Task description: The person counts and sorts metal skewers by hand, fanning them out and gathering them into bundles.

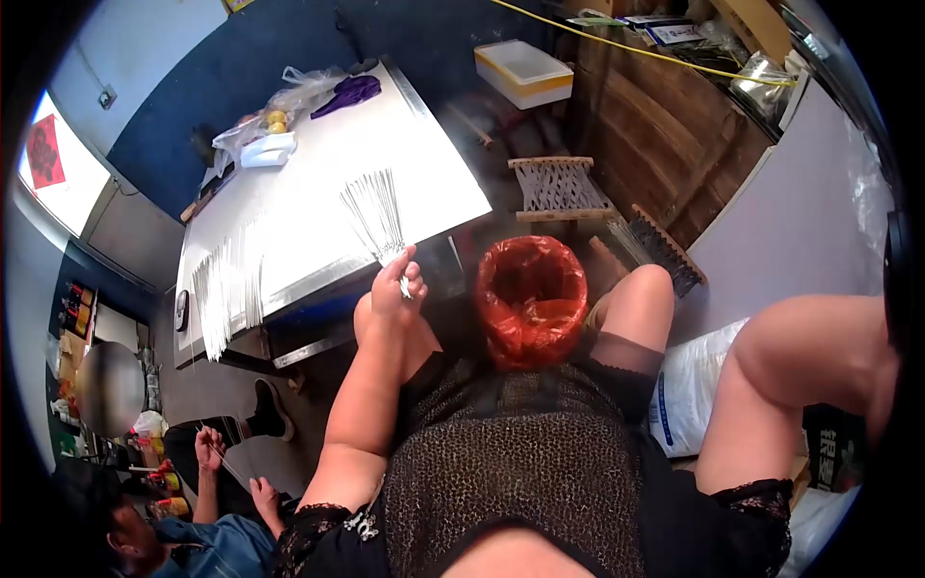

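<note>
And here's the left hand, fingers closed firmly around a bundle of thin pale strands, gripped low, short ends poking out beneath the fist! The bundle's long axis runs up and away from that hand, leaning a touch left, fanning wide over the white tabletop. It's the left hand that's nearer, no contest: the right arm bends off to the far side, its hand lost at the dark edge, fingers apart or together, can't tell. More strands lie left of the gripping hand, fanned over the table's near edge. To containers now: just right of the hand, a bin lined with red plastic, mouth open, crumpled red folds inside. Beyond the hand, a clear bag with yellowish round things by it; far right, an open white box, contents unclear.
</note>
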Motion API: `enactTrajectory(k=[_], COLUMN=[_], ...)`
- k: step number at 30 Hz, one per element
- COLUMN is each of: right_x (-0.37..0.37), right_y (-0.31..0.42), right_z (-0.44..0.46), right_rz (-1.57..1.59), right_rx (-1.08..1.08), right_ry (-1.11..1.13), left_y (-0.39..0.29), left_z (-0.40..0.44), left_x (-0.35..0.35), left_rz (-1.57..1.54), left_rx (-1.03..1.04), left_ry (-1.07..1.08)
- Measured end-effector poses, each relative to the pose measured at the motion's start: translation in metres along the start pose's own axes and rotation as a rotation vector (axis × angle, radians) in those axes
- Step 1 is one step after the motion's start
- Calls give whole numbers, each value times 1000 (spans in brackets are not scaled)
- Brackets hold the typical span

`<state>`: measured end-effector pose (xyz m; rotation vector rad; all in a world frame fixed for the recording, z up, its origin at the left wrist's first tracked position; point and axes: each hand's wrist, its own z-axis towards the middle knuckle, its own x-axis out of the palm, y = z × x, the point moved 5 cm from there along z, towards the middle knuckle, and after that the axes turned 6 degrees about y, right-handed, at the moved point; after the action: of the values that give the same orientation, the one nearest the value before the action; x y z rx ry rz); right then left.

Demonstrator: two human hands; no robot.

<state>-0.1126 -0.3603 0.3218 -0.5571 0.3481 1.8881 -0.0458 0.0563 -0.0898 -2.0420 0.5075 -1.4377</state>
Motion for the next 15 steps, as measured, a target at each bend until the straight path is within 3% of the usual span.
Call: enactTrajectory(k=[8, 11, 15], right_x=[-2, 2, 0], right_y=[19, 36, 39], right_z=[-10, -15, -18], right_rz=[-200, -287, -362], right_rx=[-38, -105, -112], right_ry=[-59, -92, -177], left_y=[0, 2, 1], left_z=[1, 5, -2], left_x=[0, -2, -1], left_rz=[-37, -34, 12], left_rx=[-46, -3, -7], left_ry=[0, 91, 4])
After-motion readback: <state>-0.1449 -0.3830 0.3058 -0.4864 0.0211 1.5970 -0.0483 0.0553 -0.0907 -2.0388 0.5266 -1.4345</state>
